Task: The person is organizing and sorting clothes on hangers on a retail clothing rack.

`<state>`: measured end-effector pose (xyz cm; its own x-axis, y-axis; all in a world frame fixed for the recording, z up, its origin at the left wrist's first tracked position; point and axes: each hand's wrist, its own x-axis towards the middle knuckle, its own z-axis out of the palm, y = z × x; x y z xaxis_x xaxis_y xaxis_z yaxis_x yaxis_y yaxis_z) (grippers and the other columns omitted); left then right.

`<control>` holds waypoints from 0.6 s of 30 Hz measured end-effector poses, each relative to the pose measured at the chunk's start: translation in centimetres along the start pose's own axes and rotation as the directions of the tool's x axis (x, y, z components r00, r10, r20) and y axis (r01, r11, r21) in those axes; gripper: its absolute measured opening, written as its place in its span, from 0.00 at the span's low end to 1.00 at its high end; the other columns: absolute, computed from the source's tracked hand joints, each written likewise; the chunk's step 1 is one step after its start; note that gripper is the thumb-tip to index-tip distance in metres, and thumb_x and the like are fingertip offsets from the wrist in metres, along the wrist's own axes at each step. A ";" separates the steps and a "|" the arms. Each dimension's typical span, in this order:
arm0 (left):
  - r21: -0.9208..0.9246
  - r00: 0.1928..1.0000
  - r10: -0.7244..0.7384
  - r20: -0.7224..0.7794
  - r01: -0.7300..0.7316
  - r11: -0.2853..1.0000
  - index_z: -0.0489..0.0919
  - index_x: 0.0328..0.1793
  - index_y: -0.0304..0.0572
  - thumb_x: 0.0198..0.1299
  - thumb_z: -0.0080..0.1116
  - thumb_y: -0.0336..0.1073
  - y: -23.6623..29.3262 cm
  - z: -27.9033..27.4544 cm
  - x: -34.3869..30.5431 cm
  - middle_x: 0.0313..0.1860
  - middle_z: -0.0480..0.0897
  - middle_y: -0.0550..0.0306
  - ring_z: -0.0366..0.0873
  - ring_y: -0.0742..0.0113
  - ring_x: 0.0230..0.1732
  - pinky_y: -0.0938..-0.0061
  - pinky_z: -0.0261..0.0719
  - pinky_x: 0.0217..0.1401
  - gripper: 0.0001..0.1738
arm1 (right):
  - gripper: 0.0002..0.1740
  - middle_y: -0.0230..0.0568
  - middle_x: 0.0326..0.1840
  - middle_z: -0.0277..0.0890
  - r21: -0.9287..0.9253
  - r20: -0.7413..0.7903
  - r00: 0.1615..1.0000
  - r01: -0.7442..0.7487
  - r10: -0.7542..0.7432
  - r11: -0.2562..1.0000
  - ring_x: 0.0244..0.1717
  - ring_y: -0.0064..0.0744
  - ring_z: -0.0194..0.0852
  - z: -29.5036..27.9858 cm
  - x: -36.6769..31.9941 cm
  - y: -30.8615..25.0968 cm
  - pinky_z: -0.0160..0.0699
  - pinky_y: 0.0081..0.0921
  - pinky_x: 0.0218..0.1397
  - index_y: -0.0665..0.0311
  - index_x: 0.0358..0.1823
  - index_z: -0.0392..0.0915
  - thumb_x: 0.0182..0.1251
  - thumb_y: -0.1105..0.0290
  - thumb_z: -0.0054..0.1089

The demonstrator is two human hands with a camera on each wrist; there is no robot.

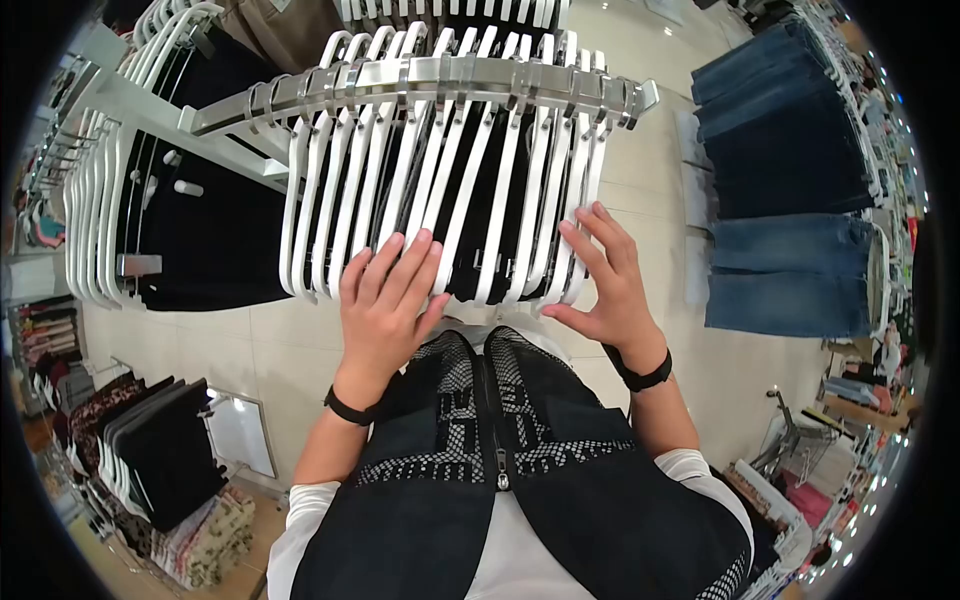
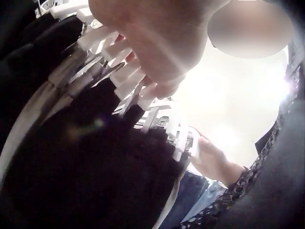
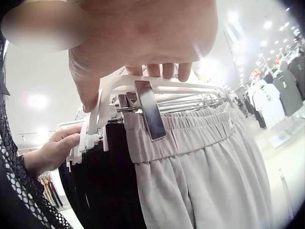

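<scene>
A row of white hangers hangs from a metal rail, packed close together. My left hand rests on the near ends of the middle hangers, its fingers extended over them. At the row's right end is my right hand, fingers spread along the outermost hanger and thumb touching the near hanger ends. In the right wrist view, light grey elastic-waist trousers hang from a metal clip on that outer hanger. Black garments hang beside them.
More black garments on white hangers hang at the left. Blue jeans hang along the right side. A lower rack with black garments and folded patterned clothes stands at lower left. Pale tiled floor lies between the racks.
</scene>
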<state>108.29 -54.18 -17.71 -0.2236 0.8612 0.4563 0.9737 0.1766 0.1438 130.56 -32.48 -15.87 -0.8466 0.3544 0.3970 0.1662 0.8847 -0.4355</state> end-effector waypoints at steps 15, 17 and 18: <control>-0.170 0.992 0.088 -0.093 -0.102 0.980 0.82 0.73 0.53 0.59 0.69 0.41 -1.2 1.0 -0.1 0.74 0.80 0.58 0.70 0.59 0.76 0.56 0.59 0.79 0.32 | 0.49 0.55 0.85 0.60 -0.106 -0.086 0.962 -0.266 0.258 0.958 0.86 0.60 0.54 2.4 0.2 -5.7 0.57 0.49 0.82 0.63 0.80 0.68 0.51 0.66 0.68; -0.208 0.994 0.049 -0.103 -0.070 0.976 0.81 0.74 0.52 0.58 0.69 0.41 -1.0 1.2 0.0 0.74 0.80 0.56 0.70 0.58 0.77 0.56 0.59 0.79 0.34 | 0.48 0.55 0.85 0.59 -0.092 -0.102 0.959 -0.273 0.264 0.958 0.86 0.60 0.54 2.7 0.2 -5.7 0.56 0.49 0.83 0.63 0.80 0.67 0.52 0.66 0.67; -0.194 0.994 0.052 -0.100 -0.071 0.979 0.80 0.75 0.50 0.59 0.69 0.42 -1.0 1.1 0.1 0.75 0.79 0.55 0.70 0.57 0.77 0.56 0.59 0.79 0.35 | 0.48 0.55 0.85 0.59 -0.080 -0.105 0.959 -0.272 0.263 0.959 0.86 0.60 0.54 2.7 0.2 -5.6 0.56 0.49 0.83 0.63 0.80 0.67 0.52 0.66 0.66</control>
<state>107.31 -53.73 -18.76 -0.1757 0.8174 0.5486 0.9602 0.0195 0.2785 128.11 -38.20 -15.52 -0.7153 0.6044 0.3507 0.4299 0.7763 -0.4611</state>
